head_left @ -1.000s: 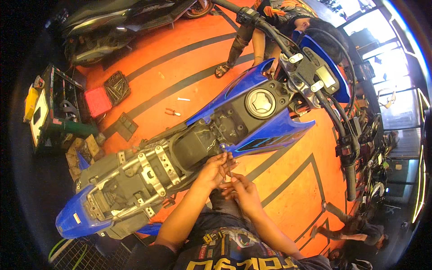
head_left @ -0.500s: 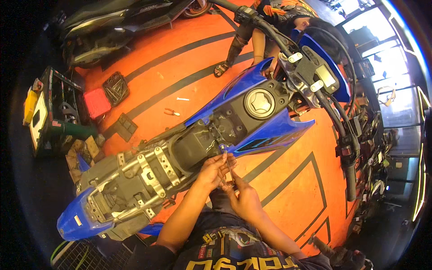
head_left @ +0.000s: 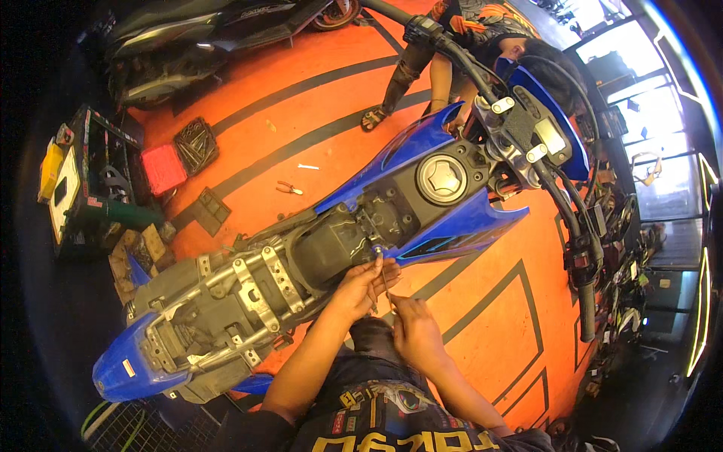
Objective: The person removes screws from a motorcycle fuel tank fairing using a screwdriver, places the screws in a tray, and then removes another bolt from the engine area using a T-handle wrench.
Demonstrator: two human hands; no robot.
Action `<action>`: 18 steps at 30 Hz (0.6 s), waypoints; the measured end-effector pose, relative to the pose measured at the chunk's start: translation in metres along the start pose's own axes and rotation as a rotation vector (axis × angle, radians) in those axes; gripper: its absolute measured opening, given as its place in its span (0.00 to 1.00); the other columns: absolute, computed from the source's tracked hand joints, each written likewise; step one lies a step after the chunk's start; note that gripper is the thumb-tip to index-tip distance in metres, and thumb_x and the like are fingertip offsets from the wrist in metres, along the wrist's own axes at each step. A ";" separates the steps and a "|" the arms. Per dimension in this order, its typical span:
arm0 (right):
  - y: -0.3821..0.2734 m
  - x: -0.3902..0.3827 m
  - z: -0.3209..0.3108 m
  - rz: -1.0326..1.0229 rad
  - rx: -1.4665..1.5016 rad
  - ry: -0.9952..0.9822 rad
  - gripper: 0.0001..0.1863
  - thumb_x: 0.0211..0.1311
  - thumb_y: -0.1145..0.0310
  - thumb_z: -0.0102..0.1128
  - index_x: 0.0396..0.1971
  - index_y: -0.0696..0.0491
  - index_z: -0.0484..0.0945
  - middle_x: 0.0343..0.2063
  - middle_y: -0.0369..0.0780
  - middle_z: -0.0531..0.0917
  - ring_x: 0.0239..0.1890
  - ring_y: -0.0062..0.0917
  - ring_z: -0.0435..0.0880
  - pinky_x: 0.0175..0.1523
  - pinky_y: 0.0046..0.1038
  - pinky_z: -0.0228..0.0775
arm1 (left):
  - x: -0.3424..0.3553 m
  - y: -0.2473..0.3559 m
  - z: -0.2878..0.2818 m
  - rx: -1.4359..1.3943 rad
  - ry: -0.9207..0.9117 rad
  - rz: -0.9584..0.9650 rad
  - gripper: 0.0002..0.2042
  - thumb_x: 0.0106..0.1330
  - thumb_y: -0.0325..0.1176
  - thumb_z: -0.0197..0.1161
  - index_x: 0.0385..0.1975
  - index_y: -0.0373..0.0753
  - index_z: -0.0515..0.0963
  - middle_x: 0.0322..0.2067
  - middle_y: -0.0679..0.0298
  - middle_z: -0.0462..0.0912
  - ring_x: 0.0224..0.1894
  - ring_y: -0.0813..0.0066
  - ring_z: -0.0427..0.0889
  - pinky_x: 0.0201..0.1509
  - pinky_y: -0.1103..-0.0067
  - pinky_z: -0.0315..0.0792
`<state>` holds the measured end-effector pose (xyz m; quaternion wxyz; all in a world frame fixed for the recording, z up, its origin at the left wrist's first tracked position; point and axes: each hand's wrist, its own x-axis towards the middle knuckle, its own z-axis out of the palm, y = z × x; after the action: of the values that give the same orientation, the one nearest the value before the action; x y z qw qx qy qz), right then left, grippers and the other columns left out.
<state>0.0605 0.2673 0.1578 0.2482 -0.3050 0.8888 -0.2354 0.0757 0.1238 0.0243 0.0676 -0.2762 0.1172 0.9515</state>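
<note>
A motorcycle stands in front of me without its seat, its bare frame [head_left: 252, 290] showing at the left and blue side panels [head_left: 452, 230] flanking the fuel cap [head_left: 441, 178]. My left hand [head_left: 355, 292] is at the rear tip of the near blue panel, thumb and fingertips pinched round the upper end of a thin metal tool [head_left: 385, 280] by a small fastener there. Lower down, my right hand [head_left: 416, 331] has its fingers closed round the other end of this rod-like tool. Its exact kind is too small to make out.
Beyond the handlebar [head_left: 553, 188] another person [head_left: 497, 38] crouches at the front. Pliers [head_left: 289, 187] and a wrench [head_left: 308, 166] lie on the orange floor [head_left: 316, 98]. A tool cart [head_left: 90, 188], an opened red case [head_left: 163, 169] and a dark scooter [head_left: 181, 53] stand to the left.
My right hand has shifted a little right, away from my left hand, and its fingers have curled in at the tool's lower end. My left hand stays by the panel tip.
</note>
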 end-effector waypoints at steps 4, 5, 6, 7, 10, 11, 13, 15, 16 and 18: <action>0.013 0.016 -0.018 0.393 1.230 -0.433 0.27 0.73 0.60 0.52 0.62 0.64 0.69 0.56 0.52 0.80 0.55 0.38 0.82 0.58 0.39 0.74 | 0.008 -0.006 -0.012 -0.112 -0.021 0.033 0.12 0.75 0.32 0.58 0.50 0.30 0.76 0.43 0.59 0.83 0.48 0.67 0.84 0.62 0.65 0.79; 0.018 0.019 -0.020 0.574 1.599 -0.542 0.28 0.75 0.56 0.49 0.63 0.65 0.69 0.56 0.52 0.80 0.56 0.39 0.81 0.58 0.40 0.74 | 0.010 -0.007 -0.014 -0.127 -0.059 0.032 0.12 0.75 0.32 0.58 0.50 0.30 0.76 0.43 0.60 0.83 0.48 0.67 0.84 0.62 0.65 0.79; 0.026 0.023 -0.016 0.609 1.605 -0.582 0.32 0.77 0.51 0.43 0.63 0.65 0.68 0.54 0.53 0.81 0.55 0.39 0.81 0.58 0.40 0.74 | 0.010 -0.008 -0.015 -0.144 -0.096 0.030 0.12 0.75 0.32 0.58 0.50 0.30 0.76 0.43 0.60 0.83 0.48 0.67 0.84 0.62 0.65 0.79; 0.032 0.025 -0.011 0.613 1.645 -0.580 0.31 0.77 0.52 0.44 0.63 0.65 0.68 0.54 0.53 0.81 0.55 0.39 0.81 0.58 0.40 0.74 | 0.012 -0.009 -0.017 -0.161 -0.134 0.030 0.12 0.75 0.32 0.57 0.50 0.31 0.76 0.43 0.60 0.83 0.48 0.67 0.84 0.62 0.65 0.79; 0.044 0.028 0.000 0.610 1.747 -0.550 0.24 0.76 0.59 0.48 0.59 0.65 0.73 0.52 0.51 0.82 0.53 0.35 0.83 0.56 0.39 0.76 | 0.010 -0.012 -0.011 -0.169 -0.056 -0.013 0.12 0.75 0.32 0.57 0.51 0.31 0.75 0.45 0.60 0.83 0.51 0.65 0.84 0.62 0.66 0.79; 0.047 0.029 0.004 0.608 1.723 -0.533 0.23 0.75 0.61 0.50 0.57 0.64 0.74 0.51 0.51 0.83 0.52 0.34 0.84 0.55 0.39 0.77 | 0.008 -0.011 -0.009 -0.181 -0.034 -0.029 0.13 0.75 0.33 0.57 0.51 0.31 0.75 0.45 0.60 0.83 0.52 0.64 0.83 0.63 0.66 0.79; 0.051 0.029 0.010 0.603 1.676 -0.494 0.20 0.74 0.64 0.54 0.55 0.64 0.76 0.50 0.49 0.84 0.49 0.32 0.85 0.53 0.37 0.80 | 0.009 -0.013 -0.012 -0.176 -0.125 0.009 0.17 0.76 0.36 0.55 0.57 0.29 0.73 0.51 0.55 0.81 0.57 0.60 0.81 0.66 0.65 0.75; 0.040 0.032 0.007 0.695 1.544 -0.416 0.17 0.70 0.66 0.62 0.50 0.63 0.79 0.43 0.46 0.87 0.42 0.30 0.88 0.48 0.31 0.82 | 0.002 -0.005 -0.007 -0.092 -0.169 0.020 0.20 0.77 0.37 0.54 0.59 0.27 0.71 0.54 0.52 0.80 0.58 0.58 0.80 0.68 0.64 0.73; 0.035 0.032 0.005 0.705 1.449 -0.391 0.17 0.69 0.66 0.63 0.49 0.63 0.80 0.41 0.45 0.87 0.40 0.29 0.88 0.47 0.30 0.83 | 0.000 -0.002 -0.007 -0.067 -0.164 0.005 0.22 0.78 0.38 0.52 0.61 0.26 0.69 0.56 0.48 0.78 0.60 0.57 0.79 0.69 0.63 0.72; 0.033 0.034 0.003 0.709 1.296 -0.367 0.16 0.66 0.64 0.66 0.45 0.62 0.82 0.37 0.44 0.88 0.36 0.28 0.89 0.44 0.27 0.83 | 0.000 0.001 -0.008 -0.010 -0.144 0.010 0.22 0.77 0.39 0.53 0.61 0.26 0.69 0.56 0.47 0.78 0.60 0.57 0.79 0.69 0.63 0.72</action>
<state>0.0250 0.2667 0.1265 0.5821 0.1711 0.5621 -0.5622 0.0796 0.1207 0.0177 0.0700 -0.2065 0.1088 0.9699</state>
